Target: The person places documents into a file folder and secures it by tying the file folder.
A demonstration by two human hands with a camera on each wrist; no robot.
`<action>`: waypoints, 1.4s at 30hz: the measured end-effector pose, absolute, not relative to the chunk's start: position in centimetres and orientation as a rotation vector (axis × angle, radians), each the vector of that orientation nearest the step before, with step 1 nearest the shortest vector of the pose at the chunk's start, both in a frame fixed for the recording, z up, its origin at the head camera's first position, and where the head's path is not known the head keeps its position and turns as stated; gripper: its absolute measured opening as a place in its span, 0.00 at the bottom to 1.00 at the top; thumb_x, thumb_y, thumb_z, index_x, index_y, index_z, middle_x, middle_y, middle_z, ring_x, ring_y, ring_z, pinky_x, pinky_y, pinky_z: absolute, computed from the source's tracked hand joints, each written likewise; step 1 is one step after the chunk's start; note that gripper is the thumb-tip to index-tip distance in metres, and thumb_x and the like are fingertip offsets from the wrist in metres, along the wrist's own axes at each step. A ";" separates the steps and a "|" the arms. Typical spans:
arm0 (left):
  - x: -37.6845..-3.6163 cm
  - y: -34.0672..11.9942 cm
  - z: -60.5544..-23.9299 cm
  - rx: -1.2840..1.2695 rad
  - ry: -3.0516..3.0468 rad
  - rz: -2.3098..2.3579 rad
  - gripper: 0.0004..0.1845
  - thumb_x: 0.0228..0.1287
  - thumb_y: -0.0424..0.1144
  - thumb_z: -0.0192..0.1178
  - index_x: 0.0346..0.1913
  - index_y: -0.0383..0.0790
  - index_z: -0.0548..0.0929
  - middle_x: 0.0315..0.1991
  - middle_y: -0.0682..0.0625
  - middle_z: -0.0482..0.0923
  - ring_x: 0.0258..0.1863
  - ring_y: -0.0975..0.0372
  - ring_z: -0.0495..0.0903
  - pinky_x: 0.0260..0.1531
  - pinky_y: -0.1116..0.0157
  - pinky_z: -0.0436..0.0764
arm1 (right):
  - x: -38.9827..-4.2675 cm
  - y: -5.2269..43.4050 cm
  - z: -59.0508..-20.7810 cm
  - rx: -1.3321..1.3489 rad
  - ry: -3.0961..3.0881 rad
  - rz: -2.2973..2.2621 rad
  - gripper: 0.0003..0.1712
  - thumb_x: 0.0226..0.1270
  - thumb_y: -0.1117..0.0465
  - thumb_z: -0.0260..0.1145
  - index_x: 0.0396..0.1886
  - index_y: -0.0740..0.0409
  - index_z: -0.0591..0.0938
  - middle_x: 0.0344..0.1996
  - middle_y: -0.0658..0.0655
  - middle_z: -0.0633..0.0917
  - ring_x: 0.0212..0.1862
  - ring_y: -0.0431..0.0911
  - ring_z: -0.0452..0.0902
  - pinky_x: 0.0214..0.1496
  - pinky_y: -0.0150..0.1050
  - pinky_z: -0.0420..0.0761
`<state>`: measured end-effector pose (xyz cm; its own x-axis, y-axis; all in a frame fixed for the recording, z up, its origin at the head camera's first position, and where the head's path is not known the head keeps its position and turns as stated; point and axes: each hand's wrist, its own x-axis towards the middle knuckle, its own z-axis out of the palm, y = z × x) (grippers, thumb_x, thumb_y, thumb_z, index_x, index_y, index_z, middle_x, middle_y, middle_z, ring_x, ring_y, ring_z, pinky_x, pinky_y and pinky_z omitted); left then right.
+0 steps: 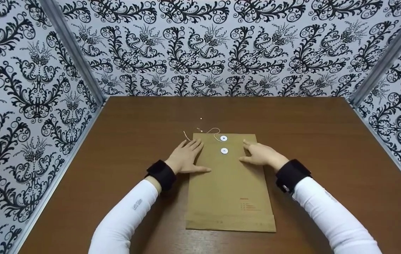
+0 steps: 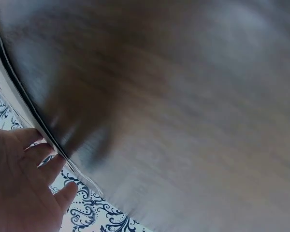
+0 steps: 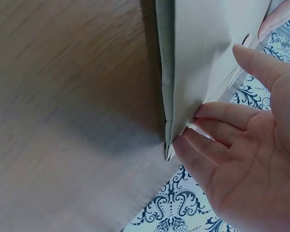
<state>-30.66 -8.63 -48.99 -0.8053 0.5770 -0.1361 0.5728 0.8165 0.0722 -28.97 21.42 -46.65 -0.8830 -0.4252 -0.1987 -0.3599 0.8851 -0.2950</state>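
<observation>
A brown kraft paper document envelope [image 1: 228,183] lies on the table with its two white disc fasteners facing up. From the upper disc [image 1: 224,138] a thin pale string [image 1: 216,128] loops out past the far edge; the lower disc [image 1: 224,151] sits just nearer. My left hand [image 1: 186,157] rests spread along the envelope's upper left side, thumb reaching inward over the paper. At the upper right side, my right hand [image 1: 262,154] touches the envelope with extended fingers. The right wrist view shows those fingertips [image 3: 183,140] against the paper near the envelope's layered edge.
A brown wooden table [image 1: 133,120] runs back to a wall with black-and-white scroll pattern [image 1: 200,46]. Similar patterned panels stand left and right, joined by grey corner posts [image 1: 77,53]. A tiny white speck [image 1: 201,118] lies beyond the envelope.
</observation>
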 end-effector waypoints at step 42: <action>-34.1 -4.7 -48.8 1.303 3.129 -0.119 0.23 0.72 0.46 0.62 0.68 0.45 0.79 0.71 0.49 0.76 0.61 0.49 0.82 0.59 0.51 0.82 | -29.9 21.0 -47.5 -0.622 2.723 -0.496 0.57 0.63 0.40 0.72 0.80 0.67 0.59 0.81 0.74 0.53 0.81 0.70 0.49 0.81 0.63 0.58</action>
<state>-34.14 -4.72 -48.82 -0.6781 0.7068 0.2015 0.6895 0.7067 -0.1586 -29.91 21.03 -47.53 -0.8600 -0.4637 -0.2131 -0.3588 0.8463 -0.3937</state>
